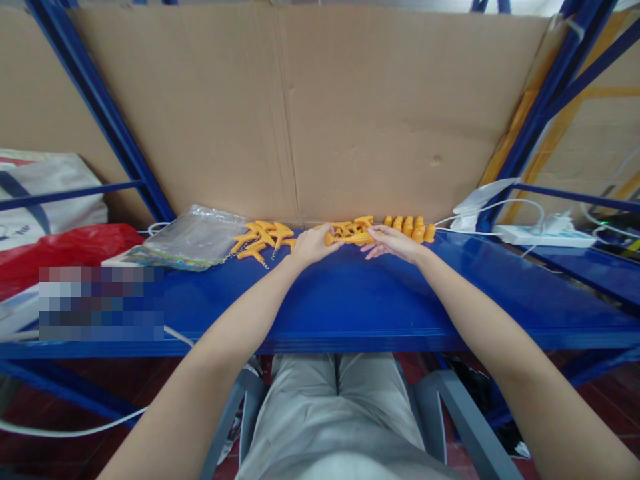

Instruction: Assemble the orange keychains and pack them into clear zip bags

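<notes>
My left hand and my right hand reach to the back of a blue shelf. Between them they pinch an orange plastic piece at its two ends. Behind it lies a small heap of like orange pieces. Left of my left hand sits another pile of orange pieces with thin chains. Right of my right hand stands a row of short orange caps. Both hands have their fingers closed on the piece.
A brown cardboard sheet backs the shelf. A stack of clear plastic bags lies at the left, with a red bag beyond. A white power strip and white cables lie at the right. Blue rack posts flank the shelf.
</notes>
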A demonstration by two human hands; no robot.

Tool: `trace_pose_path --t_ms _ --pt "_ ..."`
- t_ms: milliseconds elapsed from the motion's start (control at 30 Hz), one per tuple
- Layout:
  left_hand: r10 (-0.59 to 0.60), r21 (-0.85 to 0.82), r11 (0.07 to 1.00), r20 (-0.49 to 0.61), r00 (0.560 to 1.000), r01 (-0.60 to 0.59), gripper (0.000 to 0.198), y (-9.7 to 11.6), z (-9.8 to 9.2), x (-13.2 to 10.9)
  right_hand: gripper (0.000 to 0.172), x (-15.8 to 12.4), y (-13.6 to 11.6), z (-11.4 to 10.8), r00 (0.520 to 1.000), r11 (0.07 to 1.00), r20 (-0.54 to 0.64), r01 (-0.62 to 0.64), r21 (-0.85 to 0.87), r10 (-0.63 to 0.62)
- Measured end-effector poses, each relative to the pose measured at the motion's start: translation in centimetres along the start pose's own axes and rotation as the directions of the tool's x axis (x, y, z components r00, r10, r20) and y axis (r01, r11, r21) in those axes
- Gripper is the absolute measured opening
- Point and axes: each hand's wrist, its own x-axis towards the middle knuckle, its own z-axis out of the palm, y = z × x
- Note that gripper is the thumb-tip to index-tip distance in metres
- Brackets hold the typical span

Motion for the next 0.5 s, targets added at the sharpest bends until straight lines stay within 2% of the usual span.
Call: trace_pose_path --t_ms 133,300,500 --pt "-0.013 0.007 1.0 -0.003 1.0 0.013 0.043 -0.2 0.0 0.1 0.044 -0.3 -0.1 -0.4 0.997 0.993 0.053 0.054 -0.106 -0.048" --pt "0.021 -0.005 1.0 -0.04 0.999 -0.021 0.041 -0.4 0.4 0.1 0.032 -0.3 0.1 -0.3 0.997 0.991 0.063 -0.047 0.122 0.039" --pt "0.038 -0.027 0.999 -0.106 0.994 -0.041 0.041 -0.8 0.9 0.3 0.048 0.5 1.0 0.0 0.992 0.974 0.071 -0.119 0.195 0.107"
